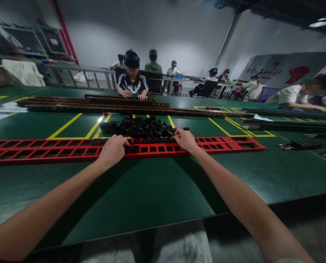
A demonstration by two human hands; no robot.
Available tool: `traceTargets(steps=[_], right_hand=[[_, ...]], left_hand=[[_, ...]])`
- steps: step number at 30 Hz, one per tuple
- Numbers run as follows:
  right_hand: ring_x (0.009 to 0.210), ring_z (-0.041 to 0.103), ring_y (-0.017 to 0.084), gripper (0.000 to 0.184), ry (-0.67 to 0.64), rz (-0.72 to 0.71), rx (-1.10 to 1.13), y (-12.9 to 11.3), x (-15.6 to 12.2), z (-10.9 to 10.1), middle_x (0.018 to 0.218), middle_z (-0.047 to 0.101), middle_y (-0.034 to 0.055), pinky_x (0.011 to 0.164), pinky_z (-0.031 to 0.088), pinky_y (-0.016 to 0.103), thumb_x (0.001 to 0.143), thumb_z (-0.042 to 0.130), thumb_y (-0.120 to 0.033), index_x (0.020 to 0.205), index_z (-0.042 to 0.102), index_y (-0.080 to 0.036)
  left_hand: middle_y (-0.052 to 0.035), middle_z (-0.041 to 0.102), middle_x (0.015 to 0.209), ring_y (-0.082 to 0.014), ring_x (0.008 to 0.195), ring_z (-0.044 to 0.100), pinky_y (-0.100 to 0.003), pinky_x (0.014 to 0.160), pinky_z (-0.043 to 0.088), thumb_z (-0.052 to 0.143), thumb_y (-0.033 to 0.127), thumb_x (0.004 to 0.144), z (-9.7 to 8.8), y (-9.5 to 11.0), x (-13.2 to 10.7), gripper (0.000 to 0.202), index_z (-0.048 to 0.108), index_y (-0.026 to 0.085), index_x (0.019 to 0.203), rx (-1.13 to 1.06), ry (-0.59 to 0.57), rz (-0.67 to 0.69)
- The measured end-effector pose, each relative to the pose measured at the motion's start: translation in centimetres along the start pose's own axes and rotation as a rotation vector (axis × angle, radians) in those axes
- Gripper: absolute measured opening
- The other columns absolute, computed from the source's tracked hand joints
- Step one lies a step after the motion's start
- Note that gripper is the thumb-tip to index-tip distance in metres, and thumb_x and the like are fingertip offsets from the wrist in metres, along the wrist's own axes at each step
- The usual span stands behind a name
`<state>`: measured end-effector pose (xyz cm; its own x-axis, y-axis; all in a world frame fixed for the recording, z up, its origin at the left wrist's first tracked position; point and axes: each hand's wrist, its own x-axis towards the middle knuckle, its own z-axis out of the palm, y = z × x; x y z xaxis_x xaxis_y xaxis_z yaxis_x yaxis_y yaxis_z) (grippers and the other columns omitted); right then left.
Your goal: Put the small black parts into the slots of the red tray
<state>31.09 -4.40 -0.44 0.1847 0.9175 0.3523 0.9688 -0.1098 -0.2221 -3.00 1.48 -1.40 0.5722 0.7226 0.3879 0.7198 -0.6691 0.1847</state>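
Note:
A long red ladder-like frame (231,147) with two rows of rectangular slots lies across the table. Small black square parts (145,140) fill several slots of its far row, between my hands. My left hand (112,150) rests over the frame with its fingers curled down at the slots, beside a black part; what its fingertips grip is hidden. On the other side, my right hand (186,140) pinches at the frame's far edge, by the right end of a heap of shiny black parts (141,126). Whatever lies in that pinch is too small to make out.
The green table (152,193) bears yellow tape outlines (65,126). Long dark strips (97,106) are stacked beyond the heap, with more strips (277,126) and a dark cable bundle (310,143) at right. A person (132,78) works opposite; others sit farther back.

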Motion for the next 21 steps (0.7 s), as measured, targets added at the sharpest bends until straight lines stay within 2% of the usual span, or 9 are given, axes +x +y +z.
traceTargets(steps=[4,8,12,15,18,21], right_hand=[[0.076,0.06,0.02,0.019,0.123,0.075,-0.017,1.5,0.8,-0.9,0.087,0.07,0.0065,0.066,0.038,0.029,0.088,0.049,-0.019,0.092,0.068,-0.02],[0.096,0.06,0.025,0.022,0.192,0.128,-0.076,4.0,1.6,-1.2,0.105,0.067,0.0119,0.08,0.046,0.034,0.086,0.047,-0.016,0.093,0.068,-0.018],[0.113,0.055,0.03,0.029,0.065,0.177,-0.085,5.5,1.7,-0.5,0.125,0.06,0.0147,0.091,0.048,0.043,0.086,0.049,-0.017,0.109,0.066,-0.018],[0.12,0.052,0.032,0.033,-0.047,0.125,-0.064,5.7,1.6,-0.1,0.136,0.055,0.0128,0.096,0.047,0.05,0.087,0.047,-0.019,0.115,0.065,-0.021],[0.123,0.051,0.031,0.036,-0.098,0.096,-0.055,5.5,1.7,-0.1,0.138,0.054,0.0114,0.099,0.045,0.054,0.089,0.044,-0.019,0.119,0.064,-0.022],[0.119,0.054,0.032,0.036,-0.079,0.133,-0.064,5.4,1.7,-0.1,0.134,0.055,0.0139,0.099,0.045,0.055,0.09,0.045,-0.02,0.121,0.062,-0.021]], left_hand=[[-0.009,0.066,0.092,-0.0252,0.091,0.056,-0.039,0.08,0.049,0.041,0.001,0.082,-0.3,0.4,0.3,0.033,0.069,0.017,0.086,0.046,-0.041,-0.016],[-0.0088,0.066,0.092,-0.0252,0.091,0.057,-0.04,0.08,0.049,0.041,0.002,0.084,-0.2,0.4,0.6,0.033,0.07,0.018,0.084,0.061,-0.056,-0.008],[-0.0086,0.065,0.092,-0.0253,0.091,0.058,-0.04,0.082,0.048,0.042,0.004,0.084,0.0,0.4,0.7,0.031,0.069,0.019,0.083,0.062,-0.068,-0.023],[-0.0091,0.065,0.095,-0.0249,0.092,0.058,-0.04,0.083,0.048,0.04,0.003,0.084,0.0,0.5,0.5,0.031,0.067,0.018,0.086,0.052,-0.066,-0.011],[-0.0094,0.064,0.096,-0.0248,0.093,0.058,-0.039,0.084,0.047,0.038,0.003,0.083,0.0,0.6,0.2,0.03,0.065,0.017,0.088,0.042,-0.05,0.009],[-0.009,0.064,0.096,-0.0242,0.094,0.058,-0.039,0.085,0.047,0.037,0.004,0.084,-0.1,0.5,0.1,0.03,0.063,0.017,0.087,0.016,-0.053,0.006]])
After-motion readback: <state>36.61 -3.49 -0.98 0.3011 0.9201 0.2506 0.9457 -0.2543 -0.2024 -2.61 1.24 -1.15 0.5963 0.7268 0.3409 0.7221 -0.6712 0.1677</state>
